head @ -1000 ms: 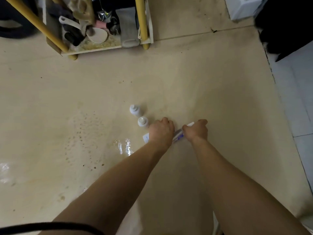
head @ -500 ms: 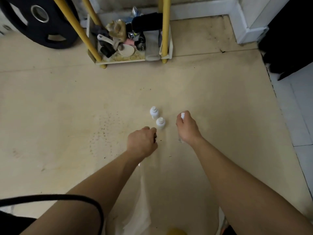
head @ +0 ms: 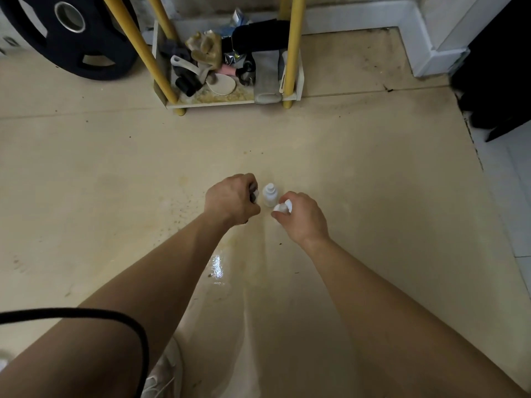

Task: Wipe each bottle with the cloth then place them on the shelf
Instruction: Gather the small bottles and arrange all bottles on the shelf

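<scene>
Right hand (head: 301,218), middle of the frame: fingers curled tight round a small white plastic bottle (head: 282,207), only its top peeking out. Left hand (head: 231,201): fingers curled too, round a small white-and-dark thing (head: 255,193); too hidden to tell if cloth or bottle. Between the two hands, just beside both, a second small white plastic bottle (head: 270,195) standing upright on the shiny beige floor (head: 115,168). Far off at the top middle, the low white shelf with yellow poles (head: 218,103), full of odds and ends. Looks like the wiping step. Next: rub the held bottle all over with the cloth, then carry it up to the shelf.
</scene>
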The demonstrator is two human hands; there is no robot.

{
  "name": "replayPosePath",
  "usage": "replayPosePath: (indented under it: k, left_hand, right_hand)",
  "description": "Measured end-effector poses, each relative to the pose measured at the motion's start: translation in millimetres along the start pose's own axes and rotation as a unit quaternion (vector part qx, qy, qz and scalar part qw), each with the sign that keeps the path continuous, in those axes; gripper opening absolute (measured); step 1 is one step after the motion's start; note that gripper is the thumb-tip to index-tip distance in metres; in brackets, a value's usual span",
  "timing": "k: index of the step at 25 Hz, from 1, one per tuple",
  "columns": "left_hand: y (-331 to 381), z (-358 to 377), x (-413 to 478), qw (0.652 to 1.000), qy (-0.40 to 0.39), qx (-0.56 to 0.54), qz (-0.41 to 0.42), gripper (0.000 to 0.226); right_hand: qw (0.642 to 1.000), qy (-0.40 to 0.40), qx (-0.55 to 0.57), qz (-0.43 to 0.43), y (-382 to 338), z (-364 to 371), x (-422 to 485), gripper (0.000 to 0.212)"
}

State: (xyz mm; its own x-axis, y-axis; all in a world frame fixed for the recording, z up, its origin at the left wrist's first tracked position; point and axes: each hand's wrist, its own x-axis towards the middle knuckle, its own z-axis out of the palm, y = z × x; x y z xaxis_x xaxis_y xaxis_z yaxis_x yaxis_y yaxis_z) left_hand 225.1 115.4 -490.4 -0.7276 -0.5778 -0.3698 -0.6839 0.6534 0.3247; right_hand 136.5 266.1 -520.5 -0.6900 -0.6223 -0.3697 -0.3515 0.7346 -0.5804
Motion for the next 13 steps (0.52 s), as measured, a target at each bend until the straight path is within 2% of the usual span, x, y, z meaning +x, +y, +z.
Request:
replayPosePath:
  k: [3, 5, 7, 10, 13]
  left_hand:
    - [2, 0, 12, 0.996, -0.071, 0.049, 0.017, 0.052]
    - [0, 4, 19, 0.992, -0.104, 0.070, 0.034, 0.077]
    - [-1, 8, 25, 0.989, -0.123, 0.065, 0.055, 0.089]
    - [3, 11, 35, 0.985, -0.145, 0.050, 0.078, 0.088]
    - [6, 17, 41, 0.986, -0.145, 0.024, 0.073, 0.067]
  right_hand:
    - [1.000, 0.009, 0.025, -0.005, 10, 0, 5, 0.016]
    - [1.000, -0.001, 0.004, -0.019, 17, -4, 8, 0.020]
    - [0.999, -0.028, -0.016, -0.039, 24, -9, 14, 0.028]
    - [0.993, -0.078, -0.018, -0.083, 24, -16, 25, 0.036]
    - [0.990, -0.108, 0.015, -0.085, 14, -17, 33, 0.029]
